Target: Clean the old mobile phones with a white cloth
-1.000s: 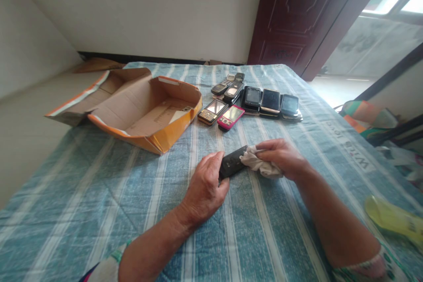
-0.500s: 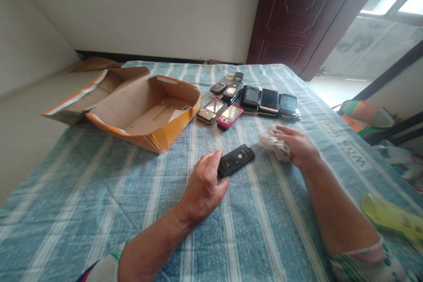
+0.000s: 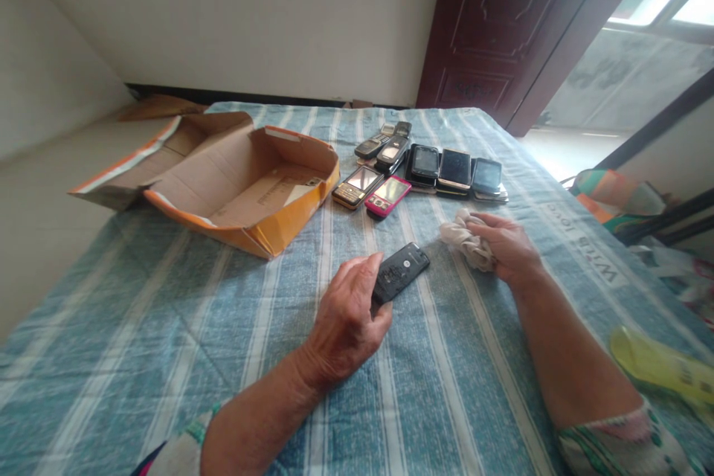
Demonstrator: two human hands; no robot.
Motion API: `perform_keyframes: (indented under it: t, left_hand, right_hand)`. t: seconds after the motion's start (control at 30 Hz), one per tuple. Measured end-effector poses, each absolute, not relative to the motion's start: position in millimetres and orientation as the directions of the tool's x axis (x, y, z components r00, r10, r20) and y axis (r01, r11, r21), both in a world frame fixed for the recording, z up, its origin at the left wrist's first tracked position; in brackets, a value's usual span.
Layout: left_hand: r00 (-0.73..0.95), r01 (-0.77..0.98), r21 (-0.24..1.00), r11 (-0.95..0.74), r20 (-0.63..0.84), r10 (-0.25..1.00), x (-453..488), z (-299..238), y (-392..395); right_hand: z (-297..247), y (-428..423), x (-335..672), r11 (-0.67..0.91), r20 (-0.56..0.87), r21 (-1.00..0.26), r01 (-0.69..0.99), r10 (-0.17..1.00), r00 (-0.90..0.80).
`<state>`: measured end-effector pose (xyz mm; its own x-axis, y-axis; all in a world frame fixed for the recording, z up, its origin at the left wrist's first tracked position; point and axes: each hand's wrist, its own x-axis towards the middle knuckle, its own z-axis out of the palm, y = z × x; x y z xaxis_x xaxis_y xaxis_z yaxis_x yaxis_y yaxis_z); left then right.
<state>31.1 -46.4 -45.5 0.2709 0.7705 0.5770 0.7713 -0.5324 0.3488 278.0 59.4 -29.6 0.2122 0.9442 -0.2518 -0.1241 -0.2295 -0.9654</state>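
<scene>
My left hand (image 3: 351, 312) grips the near end of a black mobile phone (image 3: 402, 273), thumb on one side and fingers on the other. A small round pale logo shows on the phone's upward face. To its right, my right hand (image 3: 510, 249) is closed on a crumpled whitish cloth (image 3: 467, 239), apart from the phone. Beyond both hands lie a pink phone (image 3: 388, 197) and a dark phone with gold-toned keys (image 3: 358, 187), side by side with their screens up.
An open orange cardboard box (image 3: 290, 227) stands at left on the striped blue cloth (image 3: 268, 401). Several more phones (image 3: 454, 169) lie grouped and stacked towards the back. A translucent yellow object (image 3: 658, 364) lies at the right edge. Behind is a dark red door (image 3: 502, 22).
My left hand has tilted the black phone a little and shifted slightly right along it. My right hand with the cloth has moved very slightly right.
</scene>
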Motion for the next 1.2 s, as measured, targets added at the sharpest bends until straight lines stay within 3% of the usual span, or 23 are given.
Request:
perform_keyframes:
  t: [0.6,0.67,0.77,0.87,0.97,1.07,1.2]
  left_hand:
    - [0.27,0.768,0.37,-0.523,0.553,0.788,31.8,-42.7,-48.8]
    - [0.27,0.766,0.377,-0.52,0.546,0.793,31.4,-43.8,-48.7]
    - [0.262,0.772,0.384,-0.506,0.533,0.805,30.3,-45.8,-48.2]
    - [0.256,0.783,0.387,-0.487,0.514,0.819,29.3,-47.3,-47.4]
    - [0.257,0.783,0.392,-0.484,0.505,0.824,28.7,-48.8,-47.0]
    - [0.256,0.781,0.399,-0.481,0.498,0.829,28.1,-50.3,-47.0]
    - [0.257,0.774,0.414,-0.479,0.485,0.836,27.5,-51.2,-47.3]
  right_hand:
    - [-27.2,44.4,253.4,-0.218,-0.223,-0.967,-0.132,0.975,0.023]
    - [-27.7,38.6,245.6,-0.167,-0.164,-0.983,-0.081,0.986,-0.034]
    - [-27.3,27.3,233.1,0.05,0.031,-0.987,0.151,0.992,-0.125]
    - [-23.9,15.9,224.0,0.345,0.196,-0.857,0.383,0.905,-0.377]
    - [-19.0,7.8,221.2,0.567,0.205,-0.624,0.538,0.783,-0.587]
    - [-16.4,1.9,220.0,0.645,0.17,-0.385,0.66,0.752,-0.636]
    - [-20.1,-7.2,211.3,0.701,0.169,-0.151,0.697,0.713,-0.68]
